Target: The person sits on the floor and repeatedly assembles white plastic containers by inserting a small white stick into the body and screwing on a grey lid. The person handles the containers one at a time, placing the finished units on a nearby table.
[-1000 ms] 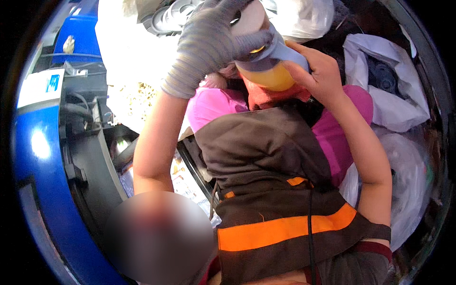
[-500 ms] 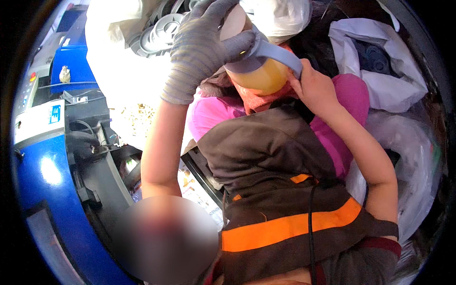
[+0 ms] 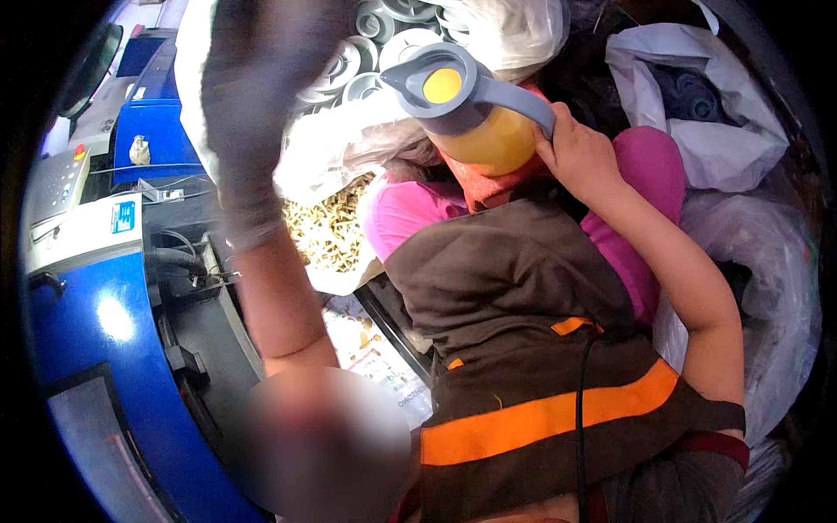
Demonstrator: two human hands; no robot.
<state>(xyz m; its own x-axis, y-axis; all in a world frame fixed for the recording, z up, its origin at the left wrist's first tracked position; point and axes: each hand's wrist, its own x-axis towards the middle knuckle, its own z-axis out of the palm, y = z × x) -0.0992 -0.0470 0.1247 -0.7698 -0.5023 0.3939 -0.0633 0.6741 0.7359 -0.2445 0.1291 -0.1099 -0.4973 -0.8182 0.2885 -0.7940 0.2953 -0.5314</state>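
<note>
A translucent jug with a yellow inside rests on a red cloth-like surface between the pink-clad knees. Its grey collar has a pointed spout toward the left and a round opening through which yellow shows. My bare right hand is closed on the end of the jug's grey handle. My left hand, in a grey glove, is left of the jug, raised and smeared by motion. Its fingers cannot be made out, nor whether anything is in them.
Grey and white round parts fill a plastic bag beyond the jug. Small tan pieces lie in a white sack at the left. A blue machine stands along the left side. At the right, a white bag holds dark round parts.
My left hand has moved from the jug's top to the left, and the pale round piece by its fingers is no longer seen there. The jug's collar opening now shows. My right hand keeps the handle.
</note>
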